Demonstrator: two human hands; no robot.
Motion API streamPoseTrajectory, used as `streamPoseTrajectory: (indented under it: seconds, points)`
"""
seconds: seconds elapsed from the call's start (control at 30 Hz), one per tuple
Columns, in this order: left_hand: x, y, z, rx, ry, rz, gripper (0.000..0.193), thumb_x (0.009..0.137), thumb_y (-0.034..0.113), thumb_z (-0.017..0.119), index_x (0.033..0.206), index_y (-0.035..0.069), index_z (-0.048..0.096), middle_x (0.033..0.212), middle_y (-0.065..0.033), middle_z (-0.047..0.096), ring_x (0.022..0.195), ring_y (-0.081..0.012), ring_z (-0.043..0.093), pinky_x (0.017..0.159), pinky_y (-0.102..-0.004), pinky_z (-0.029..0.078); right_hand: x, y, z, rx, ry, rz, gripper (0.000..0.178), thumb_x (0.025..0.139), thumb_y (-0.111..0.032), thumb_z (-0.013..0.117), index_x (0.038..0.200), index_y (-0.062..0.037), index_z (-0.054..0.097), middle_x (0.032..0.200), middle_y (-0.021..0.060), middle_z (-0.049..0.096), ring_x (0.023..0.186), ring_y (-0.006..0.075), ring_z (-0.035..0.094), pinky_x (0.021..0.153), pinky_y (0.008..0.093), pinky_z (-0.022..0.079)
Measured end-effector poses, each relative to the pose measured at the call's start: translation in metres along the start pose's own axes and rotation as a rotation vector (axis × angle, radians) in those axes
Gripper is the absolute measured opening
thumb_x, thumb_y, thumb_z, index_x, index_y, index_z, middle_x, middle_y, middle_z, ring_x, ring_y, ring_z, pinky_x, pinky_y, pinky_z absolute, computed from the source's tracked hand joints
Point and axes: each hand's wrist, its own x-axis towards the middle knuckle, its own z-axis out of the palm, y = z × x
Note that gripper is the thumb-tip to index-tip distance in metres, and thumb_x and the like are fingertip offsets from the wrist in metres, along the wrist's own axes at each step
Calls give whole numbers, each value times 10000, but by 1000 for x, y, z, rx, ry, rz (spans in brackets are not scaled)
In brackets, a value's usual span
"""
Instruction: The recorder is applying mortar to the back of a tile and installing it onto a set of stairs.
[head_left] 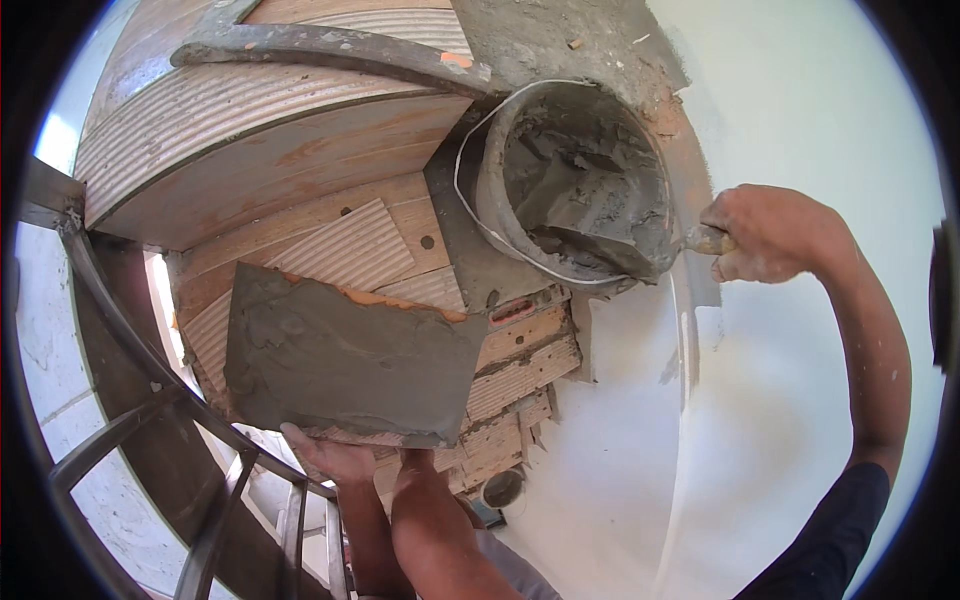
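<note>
My left hand (335, 458) grips the near edge of a rectangular tile (355, 350), thumb at the edge. Grey mortar coats the tile's upward face, and an orange-brown edge shows along its far side. Beside that wrist, a second bare limb (435, 530) reaches up to the tile; its end is hidden, and I cannot tell whose it is. My right hand (775, 235) is closed round the handle of a trowel (710, 240) at the right rim of a bucket (490, 190). The trowel's blade lies inside the bucket among wet grey mortar.
Ribbed tiled stair steps (260, 180) lie around the tile. A metal railing (110, 300) curves along the left. A mortar-stained bar (320, 47) rests on the upper step. The white wall (800, 110) stands at right; a small container (502, 488) sits lower down.
</note>
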Motion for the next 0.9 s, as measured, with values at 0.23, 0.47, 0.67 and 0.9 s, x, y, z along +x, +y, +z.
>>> streamPoseTrajectory:
  seconds: [0.23,0.47,0.67,0.9]
  points:
    - [-4,-4,24,-7,47,33,874,995,641,498,1608,88,213,1649,-74,266,1489,-296,280,1228,-465,241,34,2,-13,311,-248,124,199,728,-156,792,765,-35,638,632,77,609,533,202,584,517,372,471]
    - [1,-3,8,67,95,65,830,1001,603,513,1599,101,231,1647,-85,255,1485,-297,274,1225,-474,243,53,19,11,800,-398,-72,230,832,-194,779,816,-8,646,588,44,568,456,137,557,419,302,455]
    - [-1,-3,10,78,27,51,833,1001,609,509,1606,120,214,1648,-68,249,1491,-284,260,1228,-470,229,29,51,84,1279,-488,-155,365,865,-301,786,1010,9,660,605,39,570,454,120,534,412,301,463]
    - [-6,1,27,63,49,60,824,1012,634,453,1612,120,219,1661,-83,241,1506,-299,253,1234,-481,216,-47,20,238,1754,-255,-307,381,801,-283,843,923,52,707,634,55,636,530,129,592,493,285,453]
